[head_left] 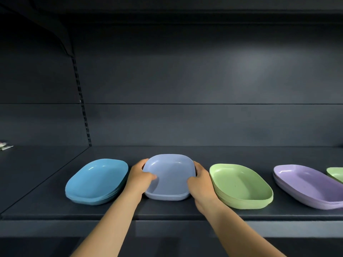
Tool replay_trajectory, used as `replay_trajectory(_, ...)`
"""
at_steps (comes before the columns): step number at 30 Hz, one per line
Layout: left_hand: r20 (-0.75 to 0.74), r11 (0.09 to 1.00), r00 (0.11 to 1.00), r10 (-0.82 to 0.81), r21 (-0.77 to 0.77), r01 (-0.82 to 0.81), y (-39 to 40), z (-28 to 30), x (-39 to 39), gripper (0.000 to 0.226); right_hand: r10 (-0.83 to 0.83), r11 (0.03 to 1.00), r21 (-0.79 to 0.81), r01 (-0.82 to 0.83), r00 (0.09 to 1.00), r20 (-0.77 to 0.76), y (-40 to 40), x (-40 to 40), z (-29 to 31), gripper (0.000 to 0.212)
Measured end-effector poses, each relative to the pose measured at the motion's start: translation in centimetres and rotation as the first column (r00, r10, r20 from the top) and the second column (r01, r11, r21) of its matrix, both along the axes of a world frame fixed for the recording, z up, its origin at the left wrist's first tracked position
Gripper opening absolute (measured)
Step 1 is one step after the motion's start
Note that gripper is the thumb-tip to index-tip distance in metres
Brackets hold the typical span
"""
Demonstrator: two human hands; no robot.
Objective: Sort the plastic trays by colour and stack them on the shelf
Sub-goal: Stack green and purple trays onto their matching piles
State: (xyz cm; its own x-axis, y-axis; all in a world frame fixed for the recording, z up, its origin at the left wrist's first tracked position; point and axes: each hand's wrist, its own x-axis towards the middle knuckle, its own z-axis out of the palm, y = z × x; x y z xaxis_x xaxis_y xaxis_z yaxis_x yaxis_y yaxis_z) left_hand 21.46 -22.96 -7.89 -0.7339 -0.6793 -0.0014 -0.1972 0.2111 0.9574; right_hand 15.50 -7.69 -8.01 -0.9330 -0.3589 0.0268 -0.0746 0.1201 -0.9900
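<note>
Now both hands, left (140, 176) and right (199, 179), grip the periwinkle tray stack (170, 175) between them.

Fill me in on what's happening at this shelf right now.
A person is sorting plastic trays by colour on a dark shelf. The left hand and the right hand each grip a side of the pale blue tray in the middle, thumbs over its rim. To its left sits a stack of teal trays; to its right, a stack of green trays, then purple trays, and another green tray cut off at the frame's edge.
</note>
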Motion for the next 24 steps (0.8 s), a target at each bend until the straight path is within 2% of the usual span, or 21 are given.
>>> replay_trajectory(4, 0.102, 0.995, 0.995, -0.024, -0.095, 0.034, 0.2, 1.1, -0.2, 0.061, 0.01, 0.992, 0.127, 0.001, 0.996, -0.084, 0.2, 0.2, 0.7, 0.043)
replay_trajectory(7, 0.188, 0.965, 0.981, -0.038, -0.249, 0.085, 0.7, 3.1, -0.3, 0.074, 0.101, 0.963, 0.263, -0.052, 0.979, -0.178, 1.1, 0.0, 2.3, 0.062)
replay_trajectory(11, 0.097, 0.934, 0.994, -0.06, -0.347, 0.09, 2.6, 6.6, -0.5, 0.068, 0.195, 0.95, 0.298, -0.089, 0.917, -0.349, 4.7, -0.4, 5.7, 0.072)
replay_trajectory(14, 0.024, 0.93, 0.994, -0.106, -0.352, 0.107, 5.9, 8.9, -1.1, 0.06, 0.28, 0.913, 0.404, -0.056, 0.805, -0.523, 10.2, -1.1, 8.6, 0.071)
replay_trajectory(17, -0.023, 0.92, 0.987, -0.159, -0.365, 0.139, 11.0, 10.1, -2.7, 0.054, 0.366, 0.845, 0.531, 0.061, 0.658, -0.658, 17.7, -2.4, 10.6, 0.068)
replay_trajectory(19, -0.036, 0.902, 0.976, -0.214, -0.391, 0.184, 15.4, 10.4, -4.5, 0.052, 0.422, 0.779, 0.606, 0.158, 0.583, -0.694, 23.4, -3.8, 11.0, 0.069)
replay_trajectory(24, -0.026, 0.814, 0.932, -0.362, -0.495, 0.302, 29.7, 10.6, -10.0, 0.052, 0.468, 0.552, 0.725, 0.412, 0.567, -0.678, 39.6, -7.9, 10.7, 0.071)
